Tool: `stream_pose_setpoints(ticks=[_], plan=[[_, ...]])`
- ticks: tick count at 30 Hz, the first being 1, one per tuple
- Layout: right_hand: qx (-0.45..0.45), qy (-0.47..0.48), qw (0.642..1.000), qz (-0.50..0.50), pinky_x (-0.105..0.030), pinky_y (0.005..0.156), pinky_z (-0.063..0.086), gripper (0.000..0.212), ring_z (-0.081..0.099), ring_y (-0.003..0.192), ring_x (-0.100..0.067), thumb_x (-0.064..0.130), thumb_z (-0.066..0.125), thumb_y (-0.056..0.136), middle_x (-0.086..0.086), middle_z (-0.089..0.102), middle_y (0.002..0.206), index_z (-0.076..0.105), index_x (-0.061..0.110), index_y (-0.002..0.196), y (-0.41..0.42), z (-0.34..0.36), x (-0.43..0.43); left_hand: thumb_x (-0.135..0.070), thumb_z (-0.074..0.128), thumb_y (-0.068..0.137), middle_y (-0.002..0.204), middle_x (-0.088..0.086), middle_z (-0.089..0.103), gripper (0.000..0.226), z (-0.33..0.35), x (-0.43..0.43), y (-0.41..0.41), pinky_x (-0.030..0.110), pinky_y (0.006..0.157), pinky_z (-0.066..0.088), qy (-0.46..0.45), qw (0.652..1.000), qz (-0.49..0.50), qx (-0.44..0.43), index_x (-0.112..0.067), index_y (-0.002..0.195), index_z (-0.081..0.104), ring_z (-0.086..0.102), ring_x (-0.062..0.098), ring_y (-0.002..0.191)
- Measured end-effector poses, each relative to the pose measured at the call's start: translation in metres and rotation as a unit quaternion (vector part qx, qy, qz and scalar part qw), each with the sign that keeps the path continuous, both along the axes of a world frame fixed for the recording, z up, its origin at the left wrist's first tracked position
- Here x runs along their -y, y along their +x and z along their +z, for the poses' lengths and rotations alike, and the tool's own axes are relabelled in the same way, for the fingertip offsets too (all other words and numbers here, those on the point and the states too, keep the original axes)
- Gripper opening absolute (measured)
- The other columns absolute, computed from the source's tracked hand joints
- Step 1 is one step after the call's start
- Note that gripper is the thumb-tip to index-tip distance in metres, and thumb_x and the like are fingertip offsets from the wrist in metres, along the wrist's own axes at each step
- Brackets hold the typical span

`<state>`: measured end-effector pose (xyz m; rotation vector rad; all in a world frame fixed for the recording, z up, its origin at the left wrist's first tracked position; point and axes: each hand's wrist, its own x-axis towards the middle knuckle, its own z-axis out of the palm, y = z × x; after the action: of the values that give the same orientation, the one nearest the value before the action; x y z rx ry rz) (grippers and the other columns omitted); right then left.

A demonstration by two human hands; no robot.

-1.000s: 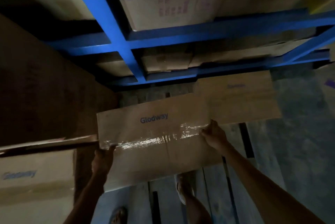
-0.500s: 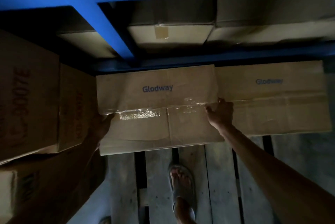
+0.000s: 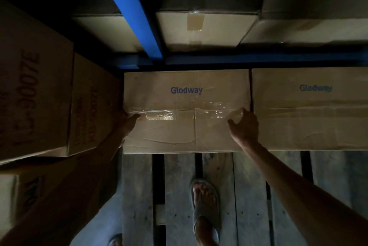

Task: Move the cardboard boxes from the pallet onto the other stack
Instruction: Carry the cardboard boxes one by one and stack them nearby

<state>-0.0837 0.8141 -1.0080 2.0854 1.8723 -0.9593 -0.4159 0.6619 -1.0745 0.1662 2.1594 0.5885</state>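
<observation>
Cardboard box (image 3: 185, 106) on the pallet (image 3: 249, 196), far end

Our foot (image 3: 205, 196) stands on the slats. Beyond, our right hand (image 3: 246, 126) curls its fingers (image 3: 242, 111) over the box's right edge. Our left hand (image 3: 127, 122) lays a thumb (image 3: 135, 115) on the left edge, its fingers lost in shadow: we cannot tell their grip. A second box (image 3: 310, 118) sits beside, a blue rack post (image 3: 137, 18) behind.

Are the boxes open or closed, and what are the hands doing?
Middle Glodway box: taped shut, held at both sides.
Right Glodway box: closed, close beside it.
Left hand: grips the middle box's left edge, thumb on top.
Right hand: grips its right edge.
Pallet: lying flat, a sandalled foot on it.
</observation>
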Motion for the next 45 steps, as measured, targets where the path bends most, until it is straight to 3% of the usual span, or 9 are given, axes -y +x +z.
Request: stream_pose_setpoints(ticks=[7, 11, 14, 18, 22, 25, 31, 37, 45], plan=[[-0.042, -0.074, 0.995, 0.048, -0.031, 0.102, 0.043, 0.058, 0.054, 0.126, -0.026, 0.038, 0.061, 0.093, -0.011, 0.055, 0.140, 0.046, 0.014, 0.143, -0.036, 0.105, 0.067, -0.030, 0.070, 0.086, 0.144, 0.018, 0.043, 0.071, 0.114, 0.029, 0.042, 0.044, 0.107, 0.042, -0.021, 0.997, -0.071, 0.012, -0.011, 0.145, 0.036, 0.047, 0.034, 0.128], [-0.086, -0.104, 0.989, 0.061, -0.028, 0.100, 0.043, 0.049, 0.057, 0.122, -0.022, 0.039, 0.061, 0.093, -0.006, 0.059, 0.136, 0.053, 0.016, 0.136, -0.068, 0.190, 0.138, -0.027, 0.073, 0.084, 0.113, 0.025, 0.066, 0.048, 0.220, 0.082, 0.060, 0.028, 0.083, 0.049, 0.040, 0.993, -0.105, 0.036, -0.002, 0.123, 0.060, 0.061, 0.023, 0.089], [-0.112, -0.113, 0.985, 0.073, -0.024, 0.094, 0.044, 0.041, 0.062, 0.115, -0.020, 0.036, 0.063, 0.092, -0.005, 0.065, 0.127, 0.060, 0.016, 0.127, -0.100, 0.246, 0.199, -0.046, 0.065, 0.073, 0.105, 0.022, 0.071, 0.063, 0.290, 0.140, 0.057, 0.019, 0.078, 0.041, 0.075, 0.987, -0.137, 0.029, 0.004, 0.111, 0.068, 0.068, 0.027, 0.096], [-0.144, -0.085, 0.983, 0.080, -0.024, 0.083, 0.044, 0.027, 0.065, 0.108, -0.022, 0.027, 0.067, 0.090, -0.006, 0.071, 0.112, 0.068, 0.014, 0.113, -0.159, 0.310, 0.293, -0.026, 0.062, 0.093, 0.117, 0.013, 0.068, 0.031, 0.371, 0.240, 0.009, 0.021, 0.083, 0.044, 0.092, 0.983, -0.157, 0.024, -0.007, 0.117, 0.066, 0.063, 0.026, 0.111], [-0.167, -0.103, 0.976, 0.099, -0.034, 0.094, 0.050, 0.043, 0.066, 0.109, -0.021, 0.036, 0.070, 0.084, -0.003, 0.072, 0.113, 0.065, 0.016, 0.121, -0.206, 0.296, 0.364, -0.029, 0.066, 0.089, 0.111, 0.010, 0.071, 0.028, 0.410, 0.345, -0.067, 0.025, 0.088, 0.049, 0.089, 0.987, -0.127, -0.035, -0.012, 0.111, 0.068, 0.065, 0.024, 0.106], [-0.179, -0.109, 0.973, 0.100, -0.032, 0.093, 0.049, 0.051, 0.063, 0.114, -0.023, 0.032, 0.068, 0.089, -0.010, 0.065, 0.126, 0.055, 0.012, 0.134, -0.258, 0.329, 0.416, -0.026, 0.067, 0.087, 0.111, 0.011, 0.071, 0.030, 0.420, 0.413, -0.130, 0.022, 0.083, 0.043, 0.066, 0.988, -0.094, -0.101, -0.009, 0.113, 0.066, 0.065, 0.024, 0.105], [-0.156, -0.065, 0.980, 0.101, -0.034, 0.102, 0.044, 0.069, 0.052, 0.129, -0.027, 0.035, 0.072, 0.085, -0.010, 0.052, 0.142, 0.042, 0.011, 0.143, -0.328, 0.304, 0.473, -0.029, 0.069, 0.086, 0.127, 0.013, 0.062, 0.047, 0.381, 0.504, -0.242, 0.031, 0.098, 0.042, 0.010, 0.986, -0.051, -0.156, -0.008, 0.126, 0.058, 0.058, 0.028, 0.116], [-0.096, -0.042, 0.993, 0.046, -0.052, 0.093, 0.052, 0.115, 0.054, 0.123, -0.034, 0.075, 0.068, 0.060, -0.015, 0.048, 0.141, 0.021, 0.021, 0.150, -0.351, 0.189, 0.475, -0.038, 0.067, 0.085, 0.139, 0.023, 0.046, 0.070, 0.304, 0.517, -0.317, 0.043, 0.105, 0.039, -0.048, 0.976, -0.036, -0.208, 0.000, 0.139, 0.042, 0.045, 0.038, 0.128], [-0.052, -0.044, 0.996, -0.051, -0.056, 0.108, 0.036, 0.121, 0.034, 0.135, -0.044, 0.060, 0.069, 0.078, -0.027, 0.023, 0.152, -0.011, 0.010, 0.153, -0.396, 0.150, 0.487, -0.048, 0.066, 0.083, 0.128, 0.020, 0.040, 0.069, 0.238, 0.509, -0.326, 0.051, 0.093, 0.047, -0.112, 0.944, -0.037, -0.309, 0.000, 0.128, 0.045, 0.043, 0.039, 0.119]])
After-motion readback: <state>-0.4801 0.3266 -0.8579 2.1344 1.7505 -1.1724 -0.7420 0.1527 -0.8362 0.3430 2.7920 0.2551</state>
